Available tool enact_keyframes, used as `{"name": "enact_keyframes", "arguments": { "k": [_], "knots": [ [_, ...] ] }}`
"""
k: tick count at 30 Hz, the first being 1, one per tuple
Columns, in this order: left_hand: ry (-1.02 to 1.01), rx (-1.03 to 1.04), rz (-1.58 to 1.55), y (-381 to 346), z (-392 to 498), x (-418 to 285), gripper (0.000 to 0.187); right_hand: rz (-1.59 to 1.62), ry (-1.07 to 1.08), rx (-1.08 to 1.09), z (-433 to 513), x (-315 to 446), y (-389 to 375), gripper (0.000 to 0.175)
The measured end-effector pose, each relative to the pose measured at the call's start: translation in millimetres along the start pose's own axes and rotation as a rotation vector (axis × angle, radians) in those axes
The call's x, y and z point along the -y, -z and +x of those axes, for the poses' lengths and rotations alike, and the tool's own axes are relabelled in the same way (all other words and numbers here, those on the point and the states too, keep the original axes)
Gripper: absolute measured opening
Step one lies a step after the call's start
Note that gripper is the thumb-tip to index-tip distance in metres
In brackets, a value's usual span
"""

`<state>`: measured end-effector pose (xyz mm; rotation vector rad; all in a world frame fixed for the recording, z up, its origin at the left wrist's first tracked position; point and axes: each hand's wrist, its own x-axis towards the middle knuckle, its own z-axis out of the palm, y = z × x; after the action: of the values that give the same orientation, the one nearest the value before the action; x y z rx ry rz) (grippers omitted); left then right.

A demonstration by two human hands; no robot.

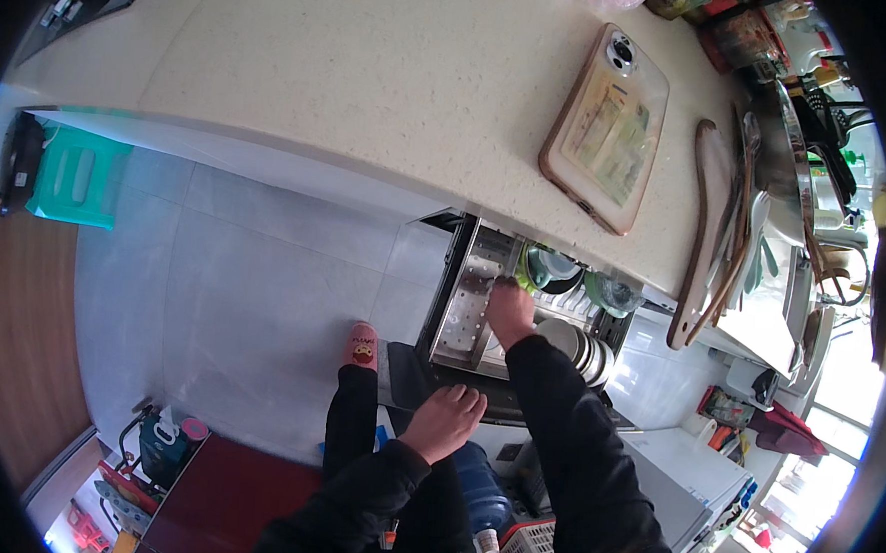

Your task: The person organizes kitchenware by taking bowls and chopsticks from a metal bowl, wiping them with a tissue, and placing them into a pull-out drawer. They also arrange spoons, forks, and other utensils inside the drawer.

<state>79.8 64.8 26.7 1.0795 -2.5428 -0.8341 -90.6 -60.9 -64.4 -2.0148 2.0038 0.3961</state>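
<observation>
My right hand reaches down into a pulled-out metal dish drawer, its fingers curled beside the divider of the perforated left compartment. Whether it grips anything is hidden. Close to its wrist, a stack of pale dishes stands in the drawer's right part. Green-rimmed bowls sit at the back, with a green container to their right. My left hand is just outside the drawer's dark front edge, back upward and fingers bent. I cannot tell whether it touches the front.
Above the drawer, the stone countertop bears a phone in a clear case, a long wooden utensil and chopsticks. A blue water jug lies near my legs. A teal stool and a dark red tabletop are leftward.
</observation>
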Motion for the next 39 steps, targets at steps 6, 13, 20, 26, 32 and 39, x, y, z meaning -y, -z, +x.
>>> {"name": "enact_keyframes", "arguments": {
  "k": [6, 13, 20, 26, 32, 39],
  "knots": [
    [0.061, 0.060, 0.052, -5, -4, -2, 0.034, -0.023, -0.186, 0.057, 9, 22, -28, 0.014],
    [0.064, 0.131, -0.012, 4, 0, -3, 0.028, 0.147, -0.005, 0.228, -46, 36, -41, 0.016],
    [0.072, 0.014, -0.017, -1, -3, -2, 0.029, 0.286, -0.017, 0.000, -14, 5, -49, 0.017],
    [0.068, 0.106, -0.037, -3, -2, -1, 0.032, 0.222, 0.157, 0.283, -48, 28, -53, 0.016],
    [0.065, 0.014, 0.052, -4, -2, -2, 0.033, -0.106, 0.151, 0.053, 9, 2, -6, 0.015],
    [0.133, 0.003, 0.162, 1, 0, -5, 0.022, -0.135, 0.106, 0.205, -9, 29, -13, 0.017]
  ]
}}
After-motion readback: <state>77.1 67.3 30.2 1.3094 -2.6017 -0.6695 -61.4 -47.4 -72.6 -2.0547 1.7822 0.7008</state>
